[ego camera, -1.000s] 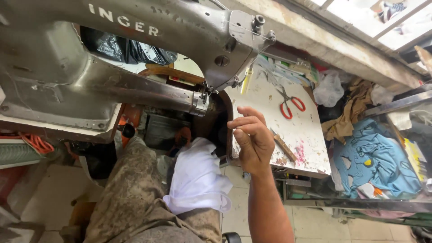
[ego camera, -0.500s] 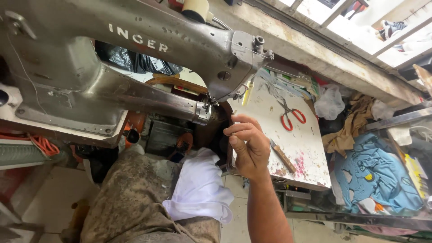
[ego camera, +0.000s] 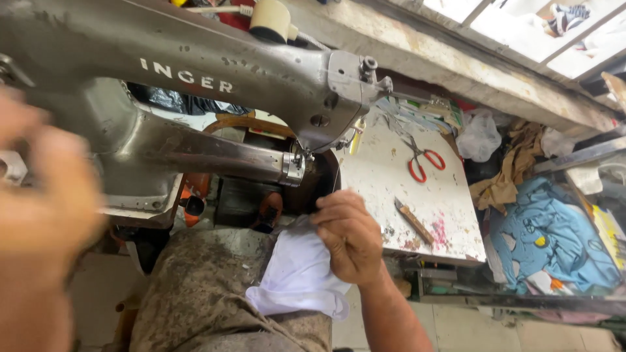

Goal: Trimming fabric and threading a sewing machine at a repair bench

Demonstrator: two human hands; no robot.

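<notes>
Right hand (ego camera: 349, 238) pinches white cloth (ego camera: 297, 277) by its top edge, fingers closed on the fabric, lifting it toward the free arm of the grey sewing machine (ego camera: 195, 85), likely to feed it under the needle. Cloth droops over the lap below. Left hand (ego camera: 39, 195) is raised near the lens, badly blurred, so grip can't be told. Red scissors (ego camera: 424, 160) and a small knife (ego camera: 412, 220) lie on the white surface (ego camera: 385, 163) just beside. Needle area is hidden in shadow.
</notes>
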